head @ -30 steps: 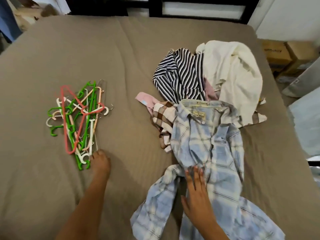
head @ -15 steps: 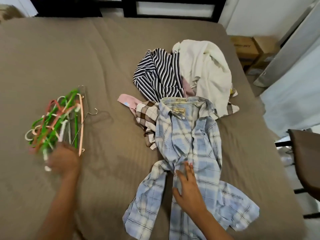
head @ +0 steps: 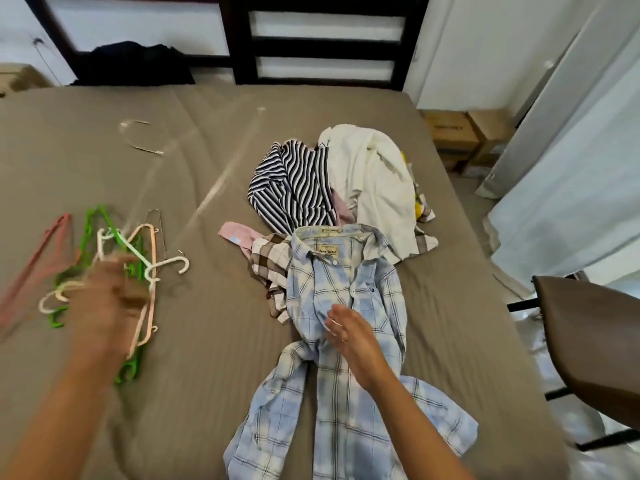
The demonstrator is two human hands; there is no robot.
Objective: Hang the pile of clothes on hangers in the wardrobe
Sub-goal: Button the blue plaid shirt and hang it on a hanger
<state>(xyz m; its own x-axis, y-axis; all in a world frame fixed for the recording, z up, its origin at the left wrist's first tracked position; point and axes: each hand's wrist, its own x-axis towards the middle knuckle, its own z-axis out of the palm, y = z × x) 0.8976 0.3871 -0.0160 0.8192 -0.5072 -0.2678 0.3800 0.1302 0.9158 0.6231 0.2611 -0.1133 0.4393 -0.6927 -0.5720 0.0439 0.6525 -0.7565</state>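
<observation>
While our left hand (head: 104, 299) blurs over the hangers (head: 138, 252) at 9 o'clock, grip unreadable, our right hand (head: 349, 337) flat, fingers straight, on the plaid shirt (head: 346, 282) at centre, clothes pile (head: 367, 178) at 12 o'clock on the bed (head: 214, 358)

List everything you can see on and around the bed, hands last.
bed: one, brown, under everything
headboard: one, dark, far end
hangers: several, green, pink, white, bed's left side
wire hanger: one, thin, blurred, far left
plaid shirt: one, blue-white, spread out nearest
striped top: one, black-white, behind the shirt
cream garment: one, cream, beside the striped top
checked garment: one, brown-white, under shirt's collar side
pink garment: one, poking out beside it
dark cloth: one, black, by headboard
boxes: two at least, brown, floor beyond bed
chair: one, brown, right of bed
left hand: blurred, over hangers, grip unclear
right hand: fingers straight, resting on plaid shirt
</observation>
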